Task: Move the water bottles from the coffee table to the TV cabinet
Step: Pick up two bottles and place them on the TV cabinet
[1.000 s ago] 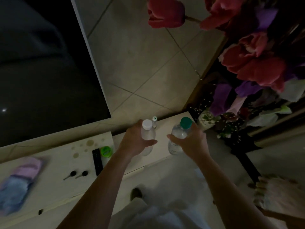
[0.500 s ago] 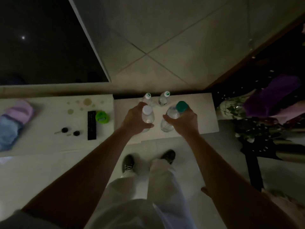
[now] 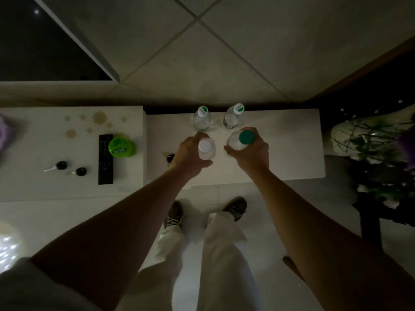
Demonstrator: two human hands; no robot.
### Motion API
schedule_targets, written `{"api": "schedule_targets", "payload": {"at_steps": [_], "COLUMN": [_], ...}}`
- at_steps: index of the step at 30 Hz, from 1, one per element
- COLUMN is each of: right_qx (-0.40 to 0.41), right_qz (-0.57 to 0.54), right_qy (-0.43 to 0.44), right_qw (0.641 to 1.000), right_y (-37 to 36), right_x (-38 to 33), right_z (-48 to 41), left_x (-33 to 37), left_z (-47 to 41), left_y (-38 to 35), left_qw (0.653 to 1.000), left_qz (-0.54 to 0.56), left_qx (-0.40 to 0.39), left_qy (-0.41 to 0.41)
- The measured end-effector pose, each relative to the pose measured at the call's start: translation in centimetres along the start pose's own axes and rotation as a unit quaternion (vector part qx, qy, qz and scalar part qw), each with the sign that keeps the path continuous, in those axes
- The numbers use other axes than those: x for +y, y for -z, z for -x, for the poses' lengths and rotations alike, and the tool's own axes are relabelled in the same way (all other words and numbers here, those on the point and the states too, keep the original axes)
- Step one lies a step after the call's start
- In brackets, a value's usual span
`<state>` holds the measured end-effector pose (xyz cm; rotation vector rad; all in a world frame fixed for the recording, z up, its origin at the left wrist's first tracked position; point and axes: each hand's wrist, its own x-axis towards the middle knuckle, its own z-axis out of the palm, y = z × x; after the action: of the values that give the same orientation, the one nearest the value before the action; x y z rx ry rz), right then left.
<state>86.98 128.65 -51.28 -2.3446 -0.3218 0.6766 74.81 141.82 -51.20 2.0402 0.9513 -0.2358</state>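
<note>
- At the far left edge of the cabinet (image 3: 33,187) top I see a purple cloth (image 3: 3,133), cut off by the frame.
- The dark TV (image 3: 45,41) stands behind the back edge, over the left part.
- Two small black-capped things (image 3: 61,164) lie on the left part, about halfway between the back and front edges. They are too small for me to say what they are.
- Some round brownish stains (image 3: 98,116) are near the back edge of this part.
- A black remote (image 3: 105,159) lies with one end toward the front edge.
- A green round box (image 3: 122,147) is just beside the remote, on its right, near the step to the right part.
- My left hand (image 3: 188,153) is over the middle of the right part. Its fingers and thumb are curled round the white-cap bottle (image 3: 205,147), which is upright. I cannot tell if its bottom touches the top.
- The back left bottle (image 3: 202,118) stands upright at the back edge, just behind this hand.
- The back right bottle (image 3: 232,117) stands beside it at the same edge, with a gap between them.
- My right hand (image 3: 251,153) grips the green-cap bottle (image 3: 241,139) with its fingers wrapped round the body, just in front of the back right bottle. I cannot tell if it rests on the top.
- The two held bottles are near each other but apart.
- Past the right edge of the cabinet there are flowers (image 3: 363,140), well apart from the bottles.
</note>
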Motion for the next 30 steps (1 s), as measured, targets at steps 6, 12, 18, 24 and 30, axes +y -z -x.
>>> {"api": "schedule_targets", "payload": {"at_steps": [6, 12, 18, 24, 30], "right_qx": [-0.01, -0.021, -0.022, -0.037, -0.044], "right_qz": [-0.032, -0.031, -0.026, -0.029, -0.029], "right_qy": [-0.022, -0.019, 0.001, -0.012, -0.011], "right_qw": [0.999, 0.999, 0.999, 0.999, 0.999], "right_y": [-2.3, -3.5, -4.8, -5.9, -6.6], "right_x": [2.4, 3.8, 5.1, 6.7, 7.7], "right_z": [-3.3, -5.1, -5.8, -5.9, -5.8], "left_x": [-1.5, -2.8, -3.4, -3.5, -4.3], "left_z": [-3.2, -5.5, -7.1, -7.9, -7.8], "left_y": [-2.4, -4.3, -5.7, -6.9, -7.6], "left_qw": [1.0, 1.0, 0.999, 0.998, 0.997], "left_qz": [-0.009, -0.004, 0.02, 0.039, 0.046], "left_qx": [-0.002, 0.009, -0.001, -0.012, -0.001], "left_qy": [0.009, 0.029, 0.043, 0.057, 0.054]}}
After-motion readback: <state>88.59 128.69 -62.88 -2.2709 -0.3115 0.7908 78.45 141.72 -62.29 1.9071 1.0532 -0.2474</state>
